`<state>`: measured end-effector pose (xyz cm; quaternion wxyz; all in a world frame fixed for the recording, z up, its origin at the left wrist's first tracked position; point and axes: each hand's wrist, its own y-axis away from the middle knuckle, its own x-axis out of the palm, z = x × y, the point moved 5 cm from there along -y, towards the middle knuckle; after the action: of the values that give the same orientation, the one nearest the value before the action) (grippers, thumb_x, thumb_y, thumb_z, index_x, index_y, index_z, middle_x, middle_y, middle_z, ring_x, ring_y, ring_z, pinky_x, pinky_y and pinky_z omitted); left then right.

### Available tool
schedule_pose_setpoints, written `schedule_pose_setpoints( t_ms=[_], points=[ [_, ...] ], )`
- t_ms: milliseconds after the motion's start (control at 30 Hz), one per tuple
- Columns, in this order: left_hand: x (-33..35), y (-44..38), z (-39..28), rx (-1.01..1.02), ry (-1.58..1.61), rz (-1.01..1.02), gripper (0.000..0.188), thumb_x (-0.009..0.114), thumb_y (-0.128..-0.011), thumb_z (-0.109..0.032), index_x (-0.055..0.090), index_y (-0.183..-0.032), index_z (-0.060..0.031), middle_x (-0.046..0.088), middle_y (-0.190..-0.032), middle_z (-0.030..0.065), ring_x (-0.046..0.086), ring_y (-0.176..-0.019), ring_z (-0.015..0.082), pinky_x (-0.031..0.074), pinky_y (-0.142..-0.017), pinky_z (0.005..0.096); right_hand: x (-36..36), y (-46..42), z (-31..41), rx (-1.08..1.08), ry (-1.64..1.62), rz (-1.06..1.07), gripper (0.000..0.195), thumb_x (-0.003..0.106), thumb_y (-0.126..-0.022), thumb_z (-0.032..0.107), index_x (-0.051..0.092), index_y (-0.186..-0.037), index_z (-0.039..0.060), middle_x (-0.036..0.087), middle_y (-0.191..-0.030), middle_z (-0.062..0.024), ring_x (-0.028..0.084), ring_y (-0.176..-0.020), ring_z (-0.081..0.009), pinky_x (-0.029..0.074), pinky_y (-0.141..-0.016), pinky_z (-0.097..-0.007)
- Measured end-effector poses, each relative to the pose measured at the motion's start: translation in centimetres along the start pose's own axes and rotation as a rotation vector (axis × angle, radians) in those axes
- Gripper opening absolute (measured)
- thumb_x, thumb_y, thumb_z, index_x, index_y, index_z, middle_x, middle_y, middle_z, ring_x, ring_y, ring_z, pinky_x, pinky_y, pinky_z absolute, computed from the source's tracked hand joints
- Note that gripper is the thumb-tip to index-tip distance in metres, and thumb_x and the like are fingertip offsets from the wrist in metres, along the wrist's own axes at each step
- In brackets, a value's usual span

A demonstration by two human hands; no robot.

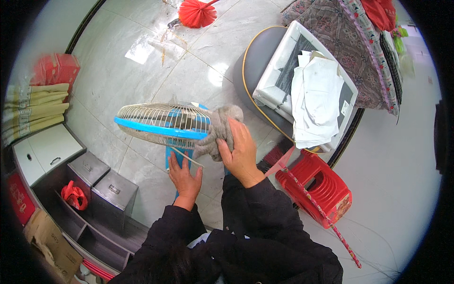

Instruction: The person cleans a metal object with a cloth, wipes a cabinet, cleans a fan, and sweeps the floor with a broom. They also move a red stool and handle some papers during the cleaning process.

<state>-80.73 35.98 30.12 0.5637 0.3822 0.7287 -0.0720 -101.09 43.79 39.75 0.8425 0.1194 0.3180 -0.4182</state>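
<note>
An electric fan with a wire cage and a blue rim band stands before me, its cage seen from above. In my right hand is a bunched grey cloth, pressed against the right side of the cage. My left hand rests with spread fingers at the fan's blue stand, just below the cage. A thin white cord runs past those fingers. The cloth hides the cage's right end, and the lower stand is mostly covered by my left hand and sleeve.
Stacked red plastic stools and a broom are on the right. Beyond them, a grey ottoman bears a foam-edged panel with white papers. A drawer cabinet stands left. A red brush head lies on the tiled floor.
</note>
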Motion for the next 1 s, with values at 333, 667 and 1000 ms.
schedule_pose_setpoints(
  t_ms=[333,667,1000],
  points=[
    [1.9,-0.8,3.3,-0.108,-0.031,-0.097,0.087,0.075,-0.072,-0.023,0.028,-0.142,-0.0012,0.029,-0.148,0.0196,0.025,-0.137,0.0377,0.022,-0.107,0.0537,-1.8,5.7,-1.9,0.197,-0.152,-0.035,0.05,0.061,-0.08,0.012,0.049,-0.125,-0.004,0.054,-0.121,-0.0228,0.053,-0.111,-0.0407,0.044,-0.094,-0.041],
    [2.1,-1.1,4.4,-0.057,-0.082,-0.081,0.067,0.064,-0.08,-0.019,0.036,-0.139,-0.0027,0.034,-0.146,0.0192,0.027,-0.136,0.0384,0.02,-0.105,0.0537,-2.3,10.0,-3.7,0.29,-0.264,-0.009,0.05,0.058,-0.08,0.012,0.048,-0.125,-0.0051,0.053,-0.124,-0.0237,0.051,-0.116,-0.0405,0.043,-0.097,-0.0406],
    [1.5,-2.0,5.3,0.186,0.029,-0.24,0.055,0.055,-0.086,-0.028,0.046,-0.132,0.0004,0.047,-0.136,0.0218,0.04,-0.128,0.0385,0.027,-0.104,0.0499,-2.0,13.1,-13.4,0.711,-0.348,0.144,0.043,0.059,-0.085,0.017,0.051,-0.121,-0.0053,0.065,-0.103,-0.0201,0.063,-0.096,-0.0255,0.048,-0.084,-0.0344]
  ],
)
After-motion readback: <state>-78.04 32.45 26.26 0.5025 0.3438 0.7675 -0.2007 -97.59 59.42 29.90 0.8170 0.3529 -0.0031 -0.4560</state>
